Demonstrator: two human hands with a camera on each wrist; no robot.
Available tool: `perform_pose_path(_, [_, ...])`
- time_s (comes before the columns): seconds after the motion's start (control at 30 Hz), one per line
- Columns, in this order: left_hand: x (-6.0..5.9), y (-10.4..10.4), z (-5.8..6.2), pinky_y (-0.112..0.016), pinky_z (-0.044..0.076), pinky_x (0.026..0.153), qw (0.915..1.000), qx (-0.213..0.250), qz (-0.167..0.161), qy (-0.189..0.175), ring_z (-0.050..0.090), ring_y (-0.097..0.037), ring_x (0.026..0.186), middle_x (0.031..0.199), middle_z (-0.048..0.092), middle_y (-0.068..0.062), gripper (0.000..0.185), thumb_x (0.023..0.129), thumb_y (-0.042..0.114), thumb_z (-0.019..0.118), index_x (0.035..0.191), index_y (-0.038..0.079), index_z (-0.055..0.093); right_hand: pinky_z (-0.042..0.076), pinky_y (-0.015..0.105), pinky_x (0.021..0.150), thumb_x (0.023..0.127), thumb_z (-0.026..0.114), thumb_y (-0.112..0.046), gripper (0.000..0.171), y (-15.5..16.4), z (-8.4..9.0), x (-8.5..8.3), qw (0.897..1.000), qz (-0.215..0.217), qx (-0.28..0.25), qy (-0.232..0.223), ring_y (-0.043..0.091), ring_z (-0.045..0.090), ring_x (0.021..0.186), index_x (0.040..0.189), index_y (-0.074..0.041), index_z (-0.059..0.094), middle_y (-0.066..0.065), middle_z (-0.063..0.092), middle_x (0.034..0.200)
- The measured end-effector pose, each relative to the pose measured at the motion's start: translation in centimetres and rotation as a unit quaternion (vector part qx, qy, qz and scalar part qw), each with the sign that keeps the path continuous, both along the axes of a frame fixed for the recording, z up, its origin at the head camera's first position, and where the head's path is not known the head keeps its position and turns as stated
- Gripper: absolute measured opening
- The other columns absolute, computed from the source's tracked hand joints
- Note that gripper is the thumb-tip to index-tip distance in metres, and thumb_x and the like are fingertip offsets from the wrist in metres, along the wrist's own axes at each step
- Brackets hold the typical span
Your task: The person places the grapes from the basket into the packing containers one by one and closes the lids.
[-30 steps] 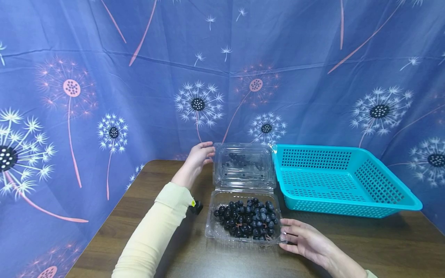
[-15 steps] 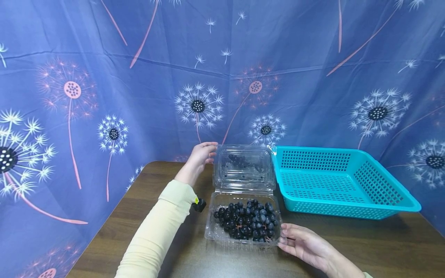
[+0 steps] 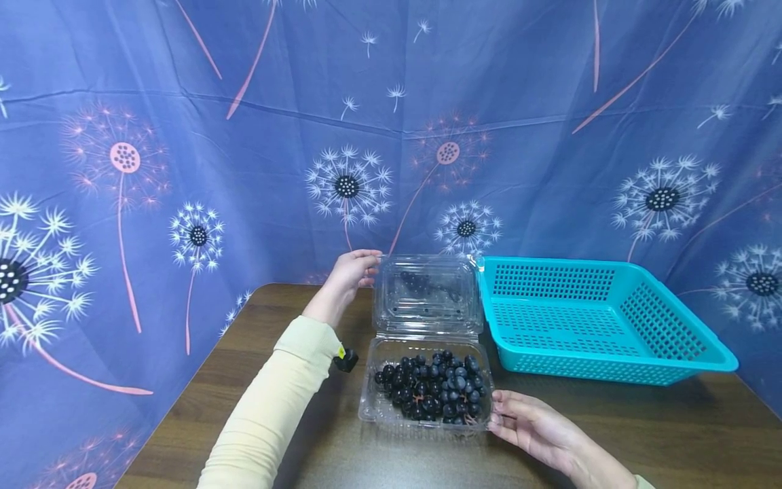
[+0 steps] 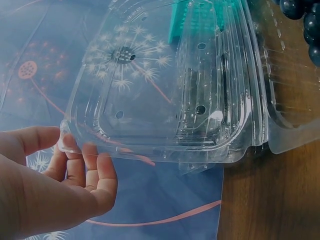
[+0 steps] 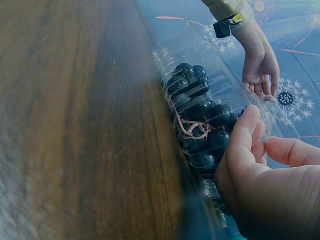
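1. Clamshell box (image 3: 425, 380), clear thin plastic, sat open on the counter (image 3: 244, 380) near its front edge, lid (image 3: 427, 292) hinged up at the back.
2. Left hand (image 3: 351, 272) was at the lid's far left corner, thumb and curled fingers pinching the rim; the left wrist view showed fingertips (image 4: 102, 167) at the lid's edge.
3. Dark grapes (image 3: 434, 390) filled the tray, bunched on stems, heaped near the rim.
4. Right hand (image 3: 528, 424) was at the tray's front right corner, fingers curled against its wall, thumb apart; the right wrist view showed fingers (image 5: 245, 137) on the plastic beside the fruit.
5. Teal basket (image 3: 611, 319) stood just right of the box, touching or nearly touching the lid corner.
6. Handling judgement: box likely light and flexible, walls prone to buckle; fruit soft, easily bruised, loose berries may roll. Best held by the stiffer rim corners or from underneath, kept level.
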State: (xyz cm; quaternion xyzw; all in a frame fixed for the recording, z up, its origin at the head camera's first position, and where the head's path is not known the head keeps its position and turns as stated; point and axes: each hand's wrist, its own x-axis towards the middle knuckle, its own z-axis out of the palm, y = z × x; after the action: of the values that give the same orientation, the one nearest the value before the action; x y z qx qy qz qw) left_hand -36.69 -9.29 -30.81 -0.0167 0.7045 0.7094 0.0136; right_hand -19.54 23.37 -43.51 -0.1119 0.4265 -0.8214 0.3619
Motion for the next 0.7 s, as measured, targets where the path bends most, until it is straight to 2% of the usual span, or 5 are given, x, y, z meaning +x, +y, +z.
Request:
perform_pose_path(0.13, [0.3,-0.2,0.2,-0.036,0.049,0.078,0.9999,-0.007,-0.006,0.006,0.053,-0.009,0.069,0.086,0.059,-0.001,0.029,0.088,0.004,0.057,0.115,-0.003,0.061,0.047,0.027,0.096,0.099,0.035,-0.003,0.023,-0.1,0.1,0.1,1.0,-0.012,0.012,-0.005,0.011,0.058,0.094,0.107,-0.011,0.055,0.001,0.058,0.098])
perform_pose_path(0.27, [0.8,-0.4,0.4,-0.041,0.048,0.085,0.9996,-0.021,-0.012,0.012,0.052,-0.011,0.071,0.086,0.057,-0.001,0.028,0.089,0.005,0.057,0.116,-0.004,0.06,0.048,0.027,0.095,0.099,0.038,-0.003,0.021,-0.1,0.1,0.2,0.999,-0.027,0.024,-0.008,0.011,0.058,0.093,0.106,-0.011,0.055,0.0,0.058,0.097])
perform_pose_path(0.37, [1.1,-0.5,0.5,-0.045,0.046,0.091,0.9993,-0.028,-0.019,0.015,0.052,-0.013,0.076,0.089,0.057,-0.001,0.029,0.09,0.006,0.056,0.118,-0.005,0.059,0.048,0.026,0.094,0.098,0.038,-0.003,0.02,-0.2,0.1,0.2,0.999,-0.033,0.028,-0.005,0.011,0.058,0.092,0.106,-0.011,0.055,0.0,0.058,0.096])
perform_pose_path(0.5, [1.5,-0.6,0.6,-0.045,0.046,0.092,0.9988,-0.036,-0.024,0.022,0.052,-0.013,0.078,0.09,0.057,0.0,0.031,0.091,0.006,0.056,0.12,-0.007,0.057,0.049,0.026,0.092,0.098,0.038,-0.003,0.021,-0.3,0.1,0.3,0.999,-0.035,0.028,-0.003,0.011,0.058,0.091,0.106,-0.011,0.054,0.0,0.058,0.095])
perform_pose_path(0.7, [2.2,-0.7,0.4,-0.044,0.047,0.093,0.9983,-0.036,-0.029,0.036,0.054,-0.011,0.079,0.102,0.059,-0.01,0.031,0.091,0.005,0.057,0.119,-0.007,0.057,0.049,0.025,0.089,0.098,0.037,-0.002,0.021,-0.2,0.2,0.4,0.999,-0.033,0.027,0.001,0.011,0.058,0.091,0.106,-0.012,0.054,0.0,0.058,0.096])
